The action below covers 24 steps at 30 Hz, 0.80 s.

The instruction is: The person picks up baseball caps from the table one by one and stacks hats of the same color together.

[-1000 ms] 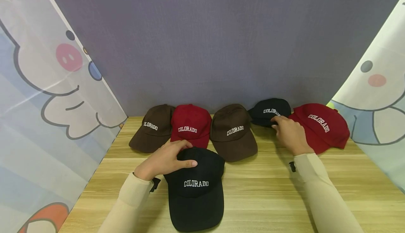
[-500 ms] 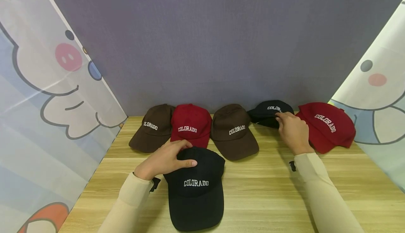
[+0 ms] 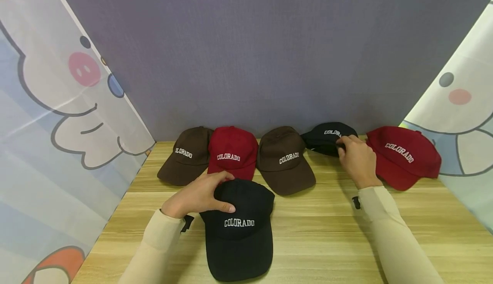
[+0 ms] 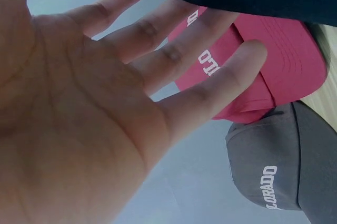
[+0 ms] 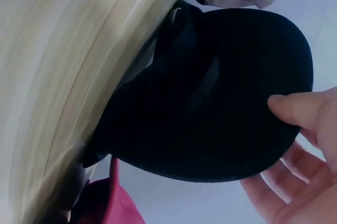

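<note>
My right hand pinches the small black cloth cap by its brim; a weak grip could drop it onto the brown cap beside it. My left hand lies spread on the near black cap.

- A staged recording booth, not a lived-in room.
- A plain purple-grey backdrop stands at 12 o'clock.
- Cartoon-printed sheets hang at 9 and 3 o'clock.
- A wood-grain tabletop carries matching COLORADO caps.
</note>
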### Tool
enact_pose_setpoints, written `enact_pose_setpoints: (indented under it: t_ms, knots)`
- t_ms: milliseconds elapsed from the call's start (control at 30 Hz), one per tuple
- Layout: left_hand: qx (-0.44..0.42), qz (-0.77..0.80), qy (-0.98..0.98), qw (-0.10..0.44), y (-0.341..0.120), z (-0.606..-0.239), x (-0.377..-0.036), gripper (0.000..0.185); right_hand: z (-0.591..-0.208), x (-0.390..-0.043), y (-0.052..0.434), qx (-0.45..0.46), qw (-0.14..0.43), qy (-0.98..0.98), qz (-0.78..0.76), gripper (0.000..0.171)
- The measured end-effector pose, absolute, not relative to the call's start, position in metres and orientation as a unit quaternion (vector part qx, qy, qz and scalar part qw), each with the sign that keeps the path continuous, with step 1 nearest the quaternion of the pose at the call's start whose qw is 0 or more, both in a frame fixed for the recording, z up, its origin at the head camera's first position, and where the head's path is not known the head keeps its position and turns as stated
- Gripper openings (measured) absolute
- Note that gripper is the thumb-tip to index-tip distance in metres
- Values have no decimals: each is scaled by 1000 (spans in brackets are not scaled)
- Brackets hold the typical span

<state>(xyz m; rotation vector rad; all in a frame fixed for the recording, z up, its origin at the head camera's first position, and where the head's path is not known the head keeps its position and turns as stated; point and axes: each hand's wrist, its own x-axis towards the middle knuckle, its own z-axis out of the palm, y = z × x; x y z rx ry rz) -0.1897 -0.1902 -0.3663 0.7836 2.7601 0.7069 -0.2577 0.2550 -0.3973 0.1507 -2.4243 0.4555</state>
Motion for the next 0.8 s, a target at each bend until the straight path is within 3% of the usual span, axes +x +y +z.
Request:
enact_pose_setpoints:
  t_ms: [300,800]
  knots:
    - [240,227,934,133,-199,-367,-191,85,-401,-260,254,66,389,-901,178,10]
    - [209,251,919,220,-217,-368,-196,84,-399,-261,255,79,431,-879,187,8]
